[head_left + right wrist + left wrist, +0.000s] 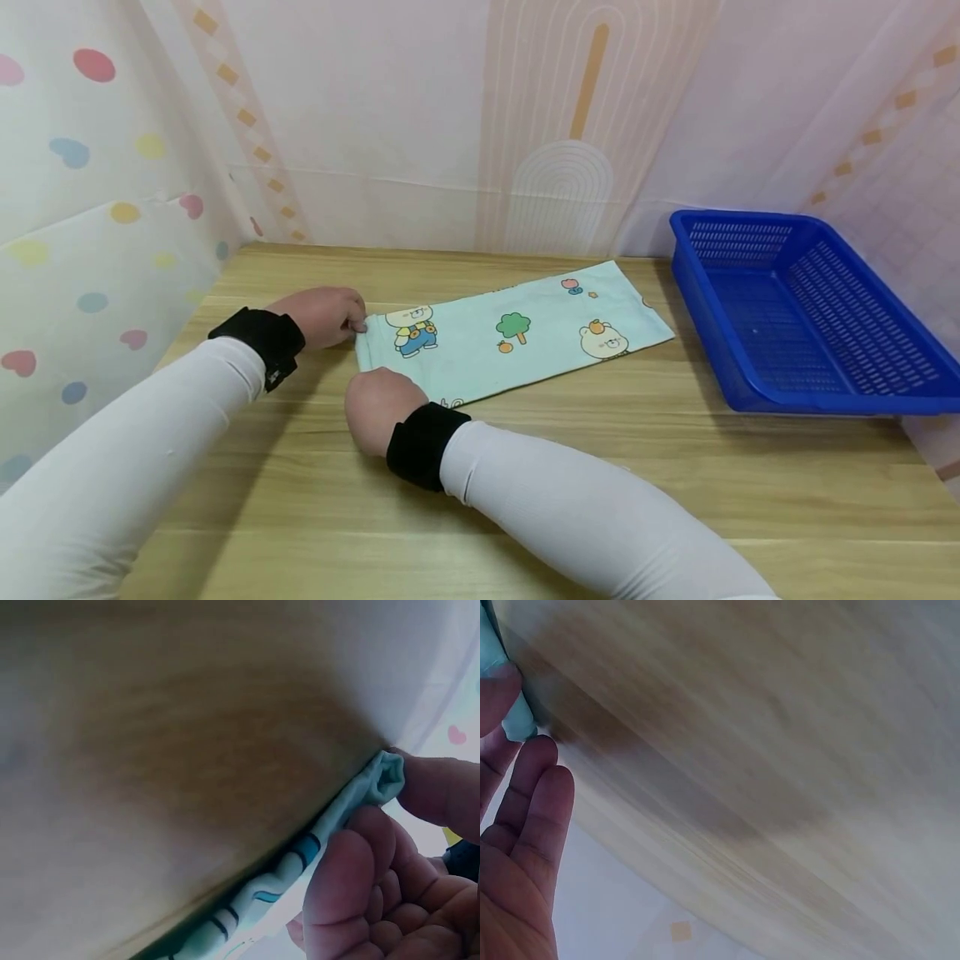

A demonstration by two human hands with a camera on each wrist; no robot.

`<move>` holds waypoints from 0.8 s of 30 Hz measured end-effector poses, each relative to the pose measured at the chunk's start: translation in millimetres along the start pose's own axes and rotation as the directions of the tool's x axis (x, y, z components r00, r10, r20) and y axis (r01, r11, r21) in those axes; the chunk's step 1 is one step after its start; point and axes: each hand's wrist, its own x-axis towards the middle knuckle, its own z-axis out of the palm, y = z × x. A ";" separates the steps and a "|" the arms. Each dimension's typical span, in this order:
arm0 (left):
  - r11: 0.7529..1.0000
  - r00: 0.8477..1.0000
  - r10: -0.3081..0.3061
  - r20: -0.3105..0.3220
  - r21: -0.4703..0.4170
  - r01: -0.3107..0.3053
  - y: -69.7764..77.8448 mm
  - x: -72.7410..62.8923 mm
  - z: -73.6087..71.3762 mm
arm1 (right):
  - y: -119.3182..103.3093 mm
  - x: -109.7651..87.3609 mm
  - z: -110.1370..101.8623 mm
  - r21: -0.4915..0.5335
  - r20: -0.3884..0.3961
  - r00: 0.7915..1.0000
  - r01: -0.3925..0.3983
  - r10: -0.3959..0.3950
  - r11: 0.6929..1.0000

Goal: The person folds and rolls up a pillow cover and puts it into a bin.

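A mint-green cloth [480, 358] printed with cartoon bears, a tree and oranges lies folded into a long strip, slanting away to the right on the table. Its left end is turned over into a narrow roll. At the far corner of that end, my left hand [322, 317] pinches the rolled edge between thumb and fingers. My right hand [382, 408] holds the near corner, its fingertips hidden from the head camera. In the right wrist view, the coiled end of the cloth [364, 787] sits between thumb and curled fingers.
A blue plastic basket [832, 400] with slotted walls stands at the right of the wooden table [315, 517], close to the cloth's right end. A patterned curtain [390, 125] hangs behind the table, and a dotted one [97, 250] along the left.
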 end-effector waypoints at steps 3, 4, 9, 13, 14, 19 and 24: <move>1.000 1.000 -0.005 -0.006 -0.011 0.004 2.7 0.0 -1.7 | 1.3 1.3 -1.0 0.001 0.007 1.000 -0.002 0.002 1.000; 1.000 1.000 -0.012 -0.005 -0.013 0.012 4.0 0.2 -1.8 | 1.9 1.9 -1.1 -0.003 0.008 1.000 0.001 -0.001 1.000; 0.996 0.997 -0.079 0.017 -0.041 0.080 8.4 0.8 -3.1 | 5.2 4.4 -0.7 0.026 0.016 1.000 -0.004 0.003 1.000; 0.989 0.991 -0.127 0.033 -0.066 0.129 8.1 2.1 -3.5 | 7.6 4.8 -2.0 0.087 0.037 0.999 -0.029 0.026 0.996; 0.990 0.991 -0.128 0.035 -0.063 0.130 7.3 2.6 -3.2 | 8.1 4.8 -2.4 0.099 0.045 0.998 -0.036 0.031 0.994; 0.990 0.989 -0.133 0.062 -0.043 0.136 3.4 7.7 -1.9 | 11.5 5.3 -5.9 0.134 0.082 0.995 -0.070 0.059 0.989; 0.988 0.980 -0.155 0.128 0.049 0.150 3.7 19.8 -4.3 | 16.8 10.3 -8.5 0.145 0.111 0.991 -0.090 0.075 0.985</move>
